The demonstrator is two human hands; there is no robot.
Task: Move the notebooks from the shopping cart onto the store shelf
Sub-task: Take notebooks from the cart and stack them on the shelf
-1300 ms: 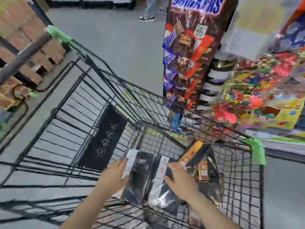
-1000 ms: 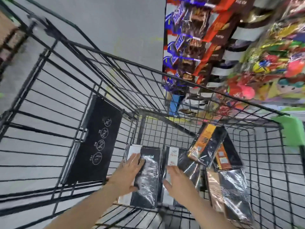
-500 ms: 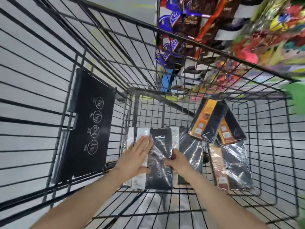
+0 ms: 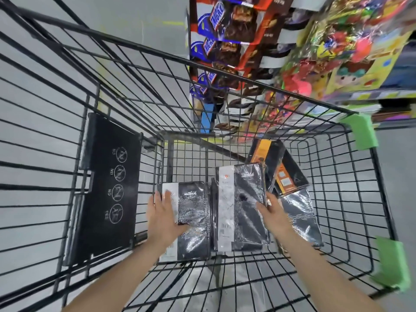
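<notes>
— Since half a second ago both hands have parted: the left hand [image 4: 162, 216] slid out to the left notebook and the right hand [image 4: 273, 213] went to the far edge of the middle one, which now sits raised and tilted.

— What lies furthest left?

— On the inner left wall of the black wire shopping cart [image 4: 67, 91] hangs a black plastic flap printed with round white warning symbols [image 4: 108, 188]. Just beside it, on the cart floor, is a black shrink-wrapped notebook with a white side band [image 4: 191, 221]. The left hand rests flat on its white band, its fingers [image 4: 167, 195] straight and released, grasping nothing.

— And the middle?

— A second black shrink-wrapped notebook with a white band [image 4: 240, 206] is touching the first along its edge. The right hand grips its right edge, its fingers [image 4: 261, 207] curled over the cover.

— Further right?

— Black notebooks with orange label strips [image 4: 281, 172] are stacked askew, one leaning against the cart's front grid, and a plain black wrapped notebook [image 4: 299, 217] lies below them, partly behind the right wrist. All the notebooks are in the cart. Green plastic corner guards [image 4: 362, 131] cap the right rim. Beyond the wire stands a display of brown and blue chocolate bar boxes [image 4: 227, 30], then a store shelf with colourful, blurred packets [image 4: 351, 52].
</notes>
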